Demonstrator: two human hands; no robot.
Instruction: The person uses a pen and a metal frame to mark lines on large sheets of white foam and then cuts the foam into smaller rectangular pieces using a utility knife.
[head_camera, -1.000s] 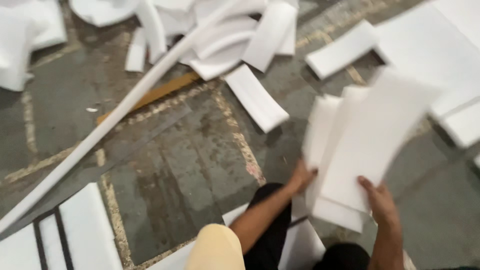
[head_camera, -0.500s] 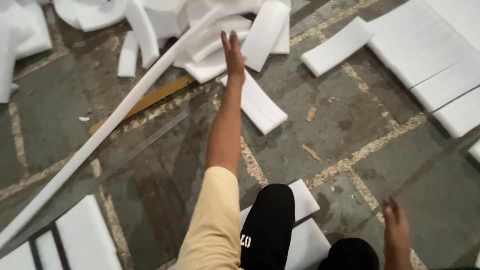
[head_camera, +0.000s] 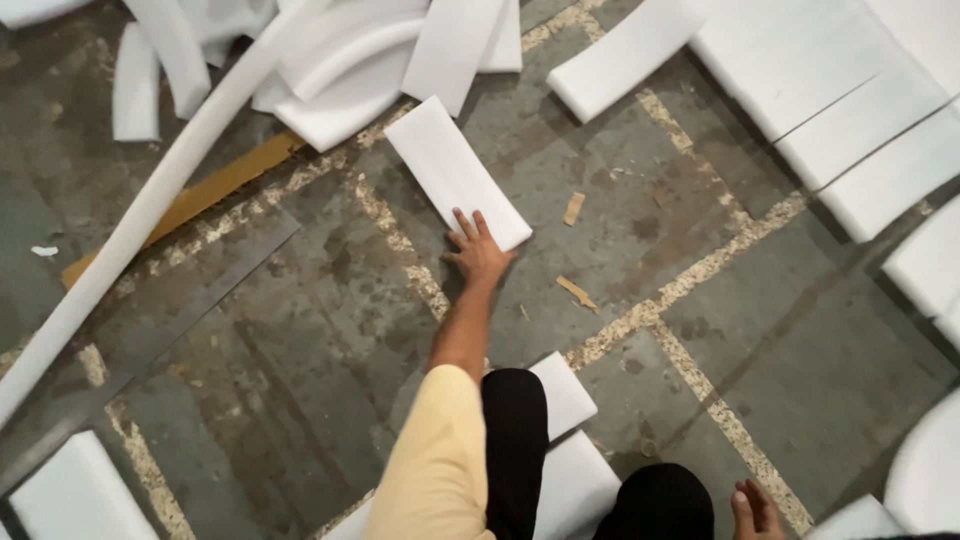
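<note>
My left hand (head_camera: 476, 250) reaches forward and lies flat with spread fingers on the near end of a white rectangular foam strip (head_camera: 452, 165), which rests on the worn concrete floor (head_camera: 300, 330). The left arm wears a pale yellow sleeve (head_camera: 440, 460). Only part of my right hand (head_camera: 754, 511) shows at the bottom edge, beside my black-trousered knee (head_camera: 655, 505). Its fingers are apart and it holds nothing.
A long white foam tube (head_camera: 150, 205) runs diagonally on the left over a brown cardboard strip (head_camera: 215, 188). A heap of foam pieces (head_camera: 350, 60) lies at the top and flat foam slabs (head_camera: 850, 110) at the right. More foam pieces (head_camera: 568, 395) lie under my legs.
A second ago both hands held a stack of white foam sheets at the right. The sheets have left my hands, and the left arm swung forward and came down on the foam strip.
</note>
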